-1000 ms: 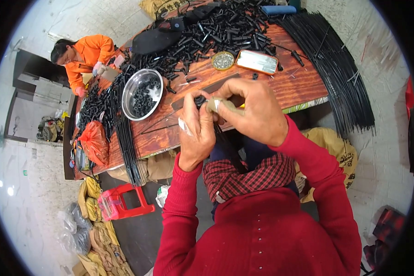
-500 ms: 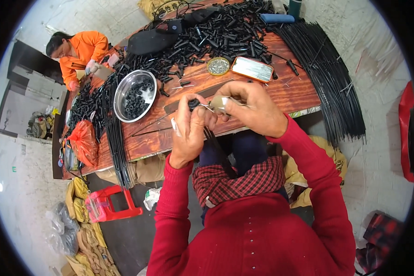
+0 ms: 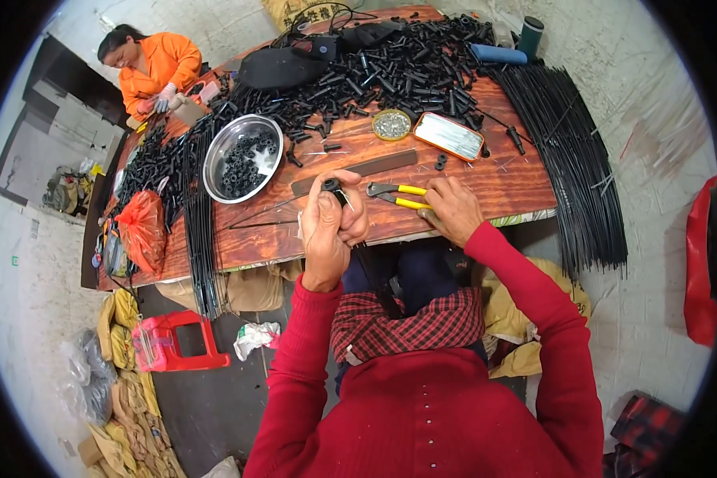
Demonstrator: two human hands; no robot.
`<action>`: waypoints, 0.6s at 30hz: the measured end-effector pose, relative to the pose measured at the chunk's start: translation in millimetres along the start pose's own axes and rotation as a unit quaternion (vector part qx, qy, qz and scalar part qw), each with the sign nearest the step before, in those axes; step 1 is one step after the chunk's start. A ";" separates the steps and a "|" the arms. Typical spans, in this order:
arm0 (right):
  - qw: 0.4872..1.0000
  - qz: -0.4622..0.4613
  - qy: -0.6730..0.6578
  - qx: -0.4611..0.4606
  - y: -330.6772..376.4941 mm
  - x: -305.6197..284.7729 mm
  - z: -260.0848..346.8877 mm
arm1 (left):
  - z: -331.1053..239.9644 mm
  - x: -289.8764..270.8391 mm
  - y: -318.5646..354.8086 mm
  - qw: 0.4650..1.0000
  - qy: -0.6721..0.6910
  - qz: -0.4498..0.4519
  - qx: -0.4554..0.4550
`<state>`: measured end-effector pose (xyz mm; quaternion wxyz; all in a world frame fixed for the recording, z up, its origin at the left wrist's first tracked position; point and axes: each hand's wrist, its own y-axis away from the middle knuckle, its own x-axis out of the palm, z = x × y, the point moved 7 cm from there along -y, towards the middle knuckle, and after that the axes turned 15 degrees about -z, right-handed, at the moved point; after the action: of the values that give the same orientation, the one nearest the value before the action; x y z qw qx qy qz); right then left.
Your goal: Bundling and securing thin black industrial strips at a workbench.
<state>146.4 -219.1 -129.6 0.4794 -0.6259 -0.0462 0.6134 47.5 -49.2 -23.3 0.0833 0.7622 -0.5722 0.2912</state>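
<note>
Near the table's front edge, my left hand (image 3: 336, 227) is closed around a black tubular part (image 3: 332, 185), its round end facing up. A thin silvery wire or pin sticks out beside that end, and black strands hang below the fist. To the right, my right hand (image 3: 456, 209) grips the yellow handles of end-cutting pincers (image 3: 409, 196) low over the table. Their dark jaws point left toward my left hand, a short way apart from it. Behind lies a flat dark bar (image 3: 374, 165). A pair of small black rings (image 3: 441, 162) sits beyond the pincers.
A steel bowl (image 3: 209, 171) holds black rings. Farther back are a round tin (image 3: 391, 124), a tray of silvery pins (image 3: 449, 135) and heaped black tubular parts (image 3: 390, 80). Long black rods (image 3: 570, 151) overhang the right edge. A co-worker (image 3: 163, 64) in orange works at far left.
My right hand has left my left hand and moved right and down; it now grips the yellow-handled pincers. A pale piece between the hands is gone from view. My left hand keeps its hold.
</note>
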 end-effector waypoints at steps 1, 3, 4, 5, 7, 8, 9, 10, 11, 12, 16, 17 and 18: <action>1.000 -0.003 0.001 -0.003 -0.9 1.2 -2.5 | 0.1 0.3 -2.4 1.000 -0.007 -0.002 0.005; 0.999 -0.005 -0.030 0.019 2.0 2.4 -7.8 | 2.9 -0.2 -0.8 1.000 -0.016 -0.016 0.010; 0.999 -0.009 -0.029 0.015 3.9 0.7 -8.2 | 4.7 -0.9 -0.1 1.000 -0.020 -0.017 0.010; 0.993 0.034 -0.061 0.100 9.7 5.4 -18.6 | 6.1 -1.0 -0.5 1.000 -0.023 -0.017 0.010; 0.976 0.078 -0.093 0.183 12.3 7.5 -28.3 | 7.4 -1.3 -1.6 0.999 -0.023 -0.025 0.005; 0.899 0.097 -0.276 0.325 14.8 5.2 -29.3 | 5.0 -1.8 -0.2 0.999 -0.030 -0.019 0.016; 0.769 0.111 -0.441 0.449 18.5 1.3 -24.0 | 3.1 -2.0 1.6 0.999 -0.037 -0.013 0.026; 0.761 0.120 -0.467 0.434 8.2 -19.6 -8.8 | 2.2 -2.2 3.7 0.999 -0.037 -0.014 0.027; 0.762 0.118 -0.466 0.434 0.9 -35.2 -8.7 | 2.6 -0.1 4.2 0.999 -0.037 -0.018 0.029; 0.757 0.164 -0.505 0.380 -7.8 -47.8 1.9 | 2.1 2.1 4.0 0.999 -0.035 -0.021 0.031; 0.775 0.220 -0.514 0.294 -35.2 -93.2 31.7 | 4.6 -1.7 4.0 0.997 -0.052 -0.035 0.032; 0.803 0.228 -0.476 0.278 -38.9 -100.1 34.5 | 4.9 -3.5 3.7 0.997 -0.057 -0.049 0.034; 0.802 0.237 -0.483 0.258 -39.0 -104.9 37.3 | 4.4 -5.6 3.3 0.995 -0.062 -0.063 0.036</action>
<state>111.2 -245.7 -20.2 0.3782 -0.0934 0.0379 0.9202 45.0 -47.7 -30.5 0.0382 0.8158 -0.5162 0.2579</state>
